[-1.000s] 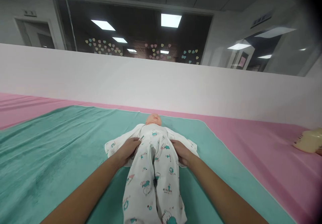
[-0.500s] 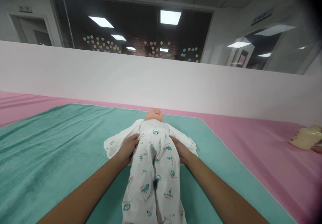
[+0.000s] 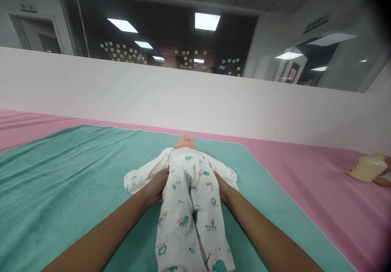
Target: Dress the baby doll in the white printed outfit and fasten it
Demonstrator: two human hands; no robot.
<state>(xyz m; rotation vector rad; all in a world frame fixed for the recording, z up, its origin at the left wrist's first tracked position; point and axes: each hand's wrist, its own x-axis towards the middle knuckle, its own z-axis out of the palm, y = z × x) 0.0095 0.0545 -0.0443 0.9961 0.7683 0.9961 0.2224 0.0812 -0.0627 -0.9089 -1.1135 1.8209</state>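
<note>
A baby doll (image 3: pixel 185 142) lies on its back on a green blanket (image 3: pixel 85 174), its head at the far end. It wears a white top with sleeves spread to both sides (image 3: pixel 146 173) and white trousers (image 3: pixel 180 206) with small animal prints, the legs toward me. At the left side of the waist, my left hand (image 3: pixel 157 187) is closed on the trousers, its fingertips tucked out of sight. My right hand (image 3: pixel 223 188) grips the opposite side, mostly hidden behind the cloth.
Pink cloth (image 3: pixel 308 170) spreads around the blanket. On the far right another person's fingers (image 3: pixel 381 181) hold a cream-coloured bottle-like object (image 3: pixel 366 168). A low white wall (image 3: pixel 183 100) with glass above runs behind.
The trousers' waist sits higher over the doll's top, and the legs have swung slightly right. The doll's head is tipped back a little more. The cream object at right has shifted slightly left.
</note>
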